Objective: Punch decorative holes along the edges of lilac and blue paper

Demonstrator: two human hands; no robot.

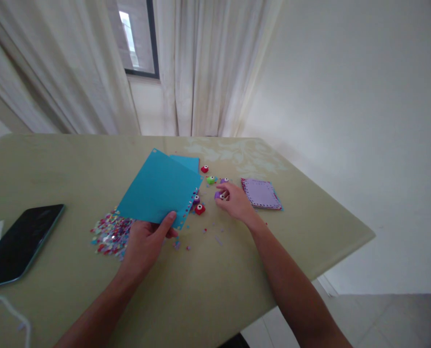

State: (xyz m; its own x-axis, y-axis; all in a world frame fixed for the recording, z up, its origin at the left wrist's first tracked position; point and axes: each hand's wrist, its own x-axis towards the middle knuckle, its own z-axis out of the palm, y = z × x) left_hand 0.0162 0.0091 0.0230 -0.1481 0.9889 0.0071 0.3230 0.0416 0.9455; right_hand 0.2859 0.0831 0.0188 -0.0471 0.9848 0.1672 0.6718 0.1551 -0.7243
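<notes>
The left fingers (167, 223) pinch a blue sheet (160, 189) left of centre; the right fingers (231, 187), curled, hold a purple piece (217, 195). Keeping the sheet flat should avoid creases.

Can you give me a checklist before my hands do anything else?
1. Left grip holding the blue sheet: ok.
2. Blue sheet has holes along its right edge: ok.
3. Right grip firm on the purple eyed thing: cannot tell; fingers curl around it.
4. Confetti pile all visible: not ok, partly hidden.
5. Black-screened device apart from left grip: ok.
</notes>
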